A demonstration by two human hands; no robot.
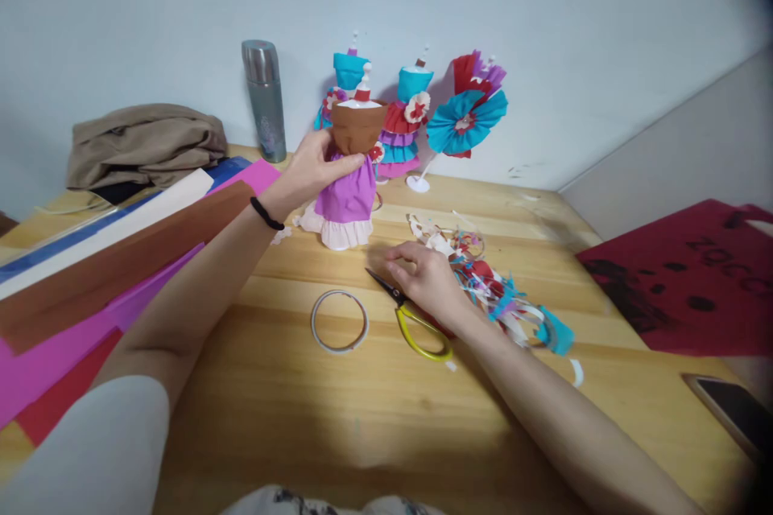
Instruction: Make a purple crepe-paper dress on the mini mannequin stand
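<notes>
My left hand [317,165] is wrapped round the side of a miniature dress form [357,129], which wears a brown paper bodice, a purple skirt and a pale ruffled hem. It stands upright on the table. My right hand [426,278] is low over the table, its fingers loosely bent, thumb and forefinger apart with nothing visible between them. Just below it lies a pair of scissors [423,330] with yellow handles, the blades pointing up and left. A roll of narrow tape [312,320] lies flat left of the scissors. Paper scraps [492,286] are heaped right of my right hand.
Dressed forms [415,117] and one with a blue paper rosette [468,122] stand by the wall. A steel flask [266,100], brown cloth [148,145] and coloured paper sheets [138,257] are at left. A red bag [694,278] and a phone [733,414] are at right.
</notes>
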